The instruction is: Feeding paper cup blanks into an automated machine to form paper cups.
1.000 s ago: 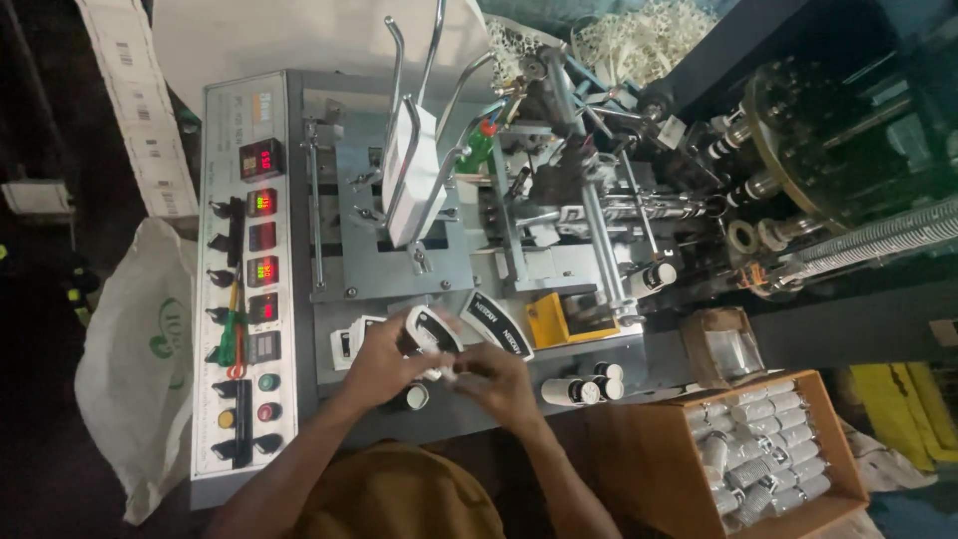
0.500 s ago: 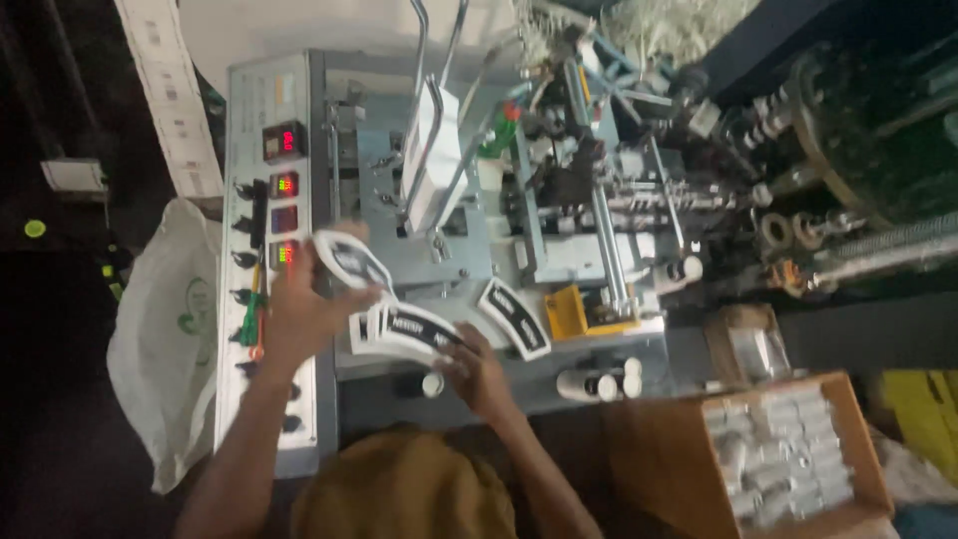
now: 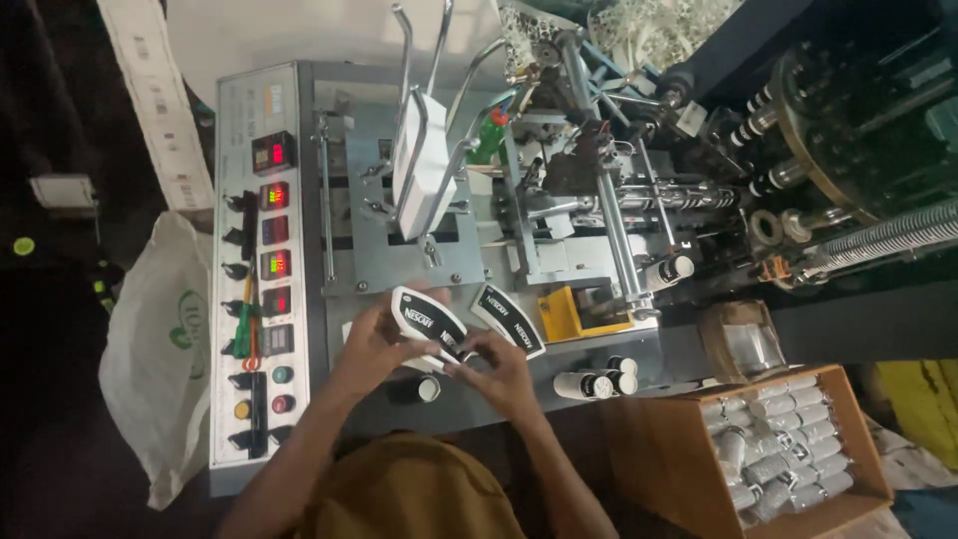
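My left hand [image 3: 371,347] grips a stack of black-and-white fan-shaped paper cup blanks [image 3: 427,317] from the left side. My right hand [image 3: 501,371] pinches the lower right end of the same stack. Both hands are just above the front ledge of a grey cup-forming machine [image 3: 349,120]. A second stack of the same blanks [image 3: 511,319] lies on the ledge just right of my hands. A small dark cup [image 3: 427,388] sits on the ledge under my hands.
A control panel [image 3: 261,299] with red displays and switches runs down the left. White blanks [image 3: 421,172] stand in the wire feeder. Finished cups [image 3: 599,383] lie by a yellow block [image 3: 562,315]. A cardboard box [image 3: 659,469] of cups is at right, a white bag [image 3: 158,349] at left.
Half a second ago my left hand held a blank stack raised out to the left, apart from the right. Now both hands meet on one stack near the ledge's middle.
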